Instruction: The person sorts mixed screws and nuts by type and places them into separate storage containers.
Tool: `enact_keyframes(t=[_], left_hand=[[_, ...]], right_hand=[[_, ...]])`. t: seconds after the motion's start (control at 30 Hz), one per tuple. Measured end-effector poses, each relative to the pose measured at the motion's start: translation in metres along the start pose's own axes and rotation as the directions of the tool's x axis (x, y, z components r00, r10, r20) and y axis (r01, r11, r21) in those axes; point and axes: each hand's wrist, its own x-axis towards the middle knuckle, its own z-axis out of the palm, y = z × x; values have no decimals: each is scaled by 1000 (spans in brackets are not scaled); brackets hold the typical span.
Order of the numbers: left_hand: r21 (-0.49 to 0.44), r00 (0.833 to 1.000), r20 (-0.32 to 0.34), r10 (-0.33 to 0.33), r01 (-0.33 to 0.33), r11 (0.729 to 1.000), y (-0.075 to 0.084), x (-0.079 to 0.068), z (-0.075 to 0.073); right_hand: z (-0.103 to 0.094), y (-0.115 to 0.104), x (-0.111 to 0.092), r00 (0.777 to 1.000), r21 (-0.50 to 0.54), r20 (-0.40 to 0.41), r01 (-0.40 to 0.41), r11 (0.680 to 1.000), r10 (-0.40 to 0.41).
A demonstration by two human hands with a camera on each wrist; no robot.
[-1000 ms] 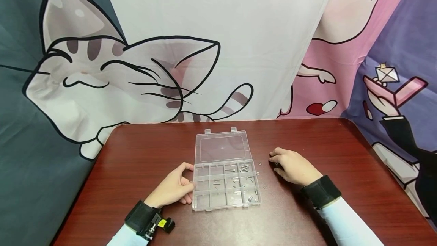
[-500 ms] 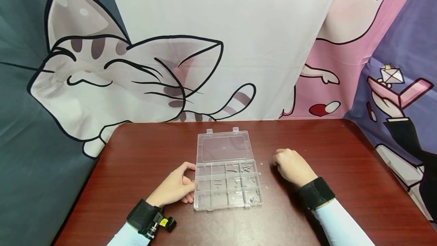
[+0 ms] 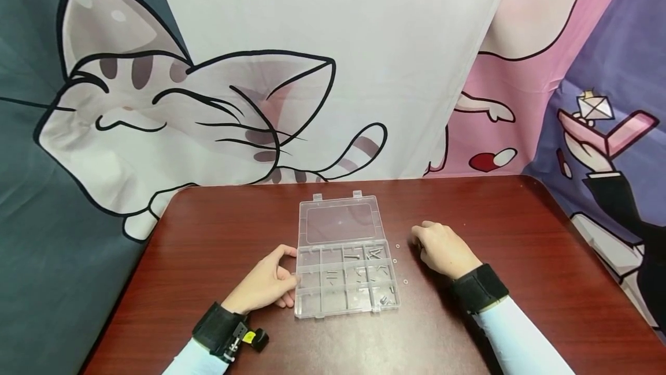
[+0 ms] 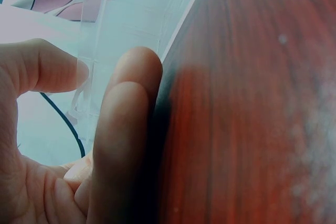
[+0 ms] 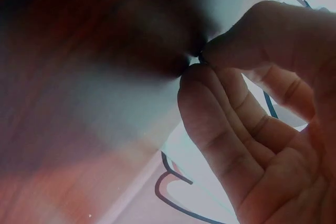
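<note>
A clear plastic compartment box (image 3: 308, 305) lies on the table with its lid (image 3: 340, 222) folded back. Several small screws (image 3: 374, 253) lie in its right-hand compartments. My left hand (image 3: 260, 287) grips the box's left edge; in the left wrist view its fingers (image 4: 123, 114) rest against the clear side wall. To the right of the box, my right hand (image 3: 446, 251) is low at the tabletop. The right wrist view shows thumb and finger tips pinching a tiny piece, probably a nut, almost wholly hidden. Three small ring-like nuts (image 3: 406, 281) lie between box and right hand.
The reddish-brown wooden table (image 3: 218, 219) ends at a back edge just behind the lid. Behind it hangs a printed cloth (image 3: 416, 45) with cartoon figures. Black straps with cameras sit on both wrists, the left strap (image 3: 218, 329) close to the table's front.
My right hand's fingers, spread a little one second ago, have drawn together at the tabletop. The left hand and the box have stayed in place; the head view shifts slightly.
</note>
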Motion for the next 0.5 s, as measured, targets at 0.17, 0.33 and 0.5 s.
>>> enact_keyframes(t=[0.17, 0.33, 0.5], left_hand=[[12, 1000, -2, 3, -3, 1000, 0, 0, 0], [18, 1000, -3, 9, -9, 1000, 1, 1, 0], [17, 1000, -7, 8, -8, 1000, 0, 0, 1]], right_hand=[[-1, -1, 0, 1000, 16, 24, -13, 1000, 12], [-6, -8, 3, 1000, 26, -24, 10, 1000, -9], [-17, -35, 9, 983, 96, -142, 131, 987, -116]])
